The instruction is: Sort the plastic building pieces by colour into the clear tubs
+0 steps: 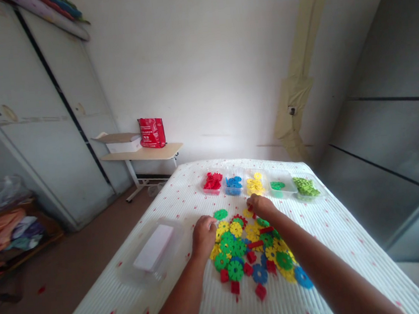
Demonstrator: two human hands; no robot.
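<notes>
A loose pile of plastic snowflake-disc building pieces lies between my arms: green discs [235, 270], yellow discs [235, 229], blue discs [259, 273] and small red blocks [260, 291]. My left hand [204, 235] rests at the pile's left edge beside the yellow discs, its fingers loosely curved with a small gap at the thumb. At the far side of the pile, my right hand [261, 206] pinches a small red piece [251, 208], mostly covered by the fingers. A single green disc [220, 214] lies between the hands.
Behind the pile stand clear boxes of red pieces [212, 181], blue pieces [234, 184], yellow pieces [255, 184], green discs [277, 186] and light-green pieces [305, 187]. A clear tray with a white block [154, 247] lies left. A red bag [152, 132] stands on a side table [156, 152].
</notes>
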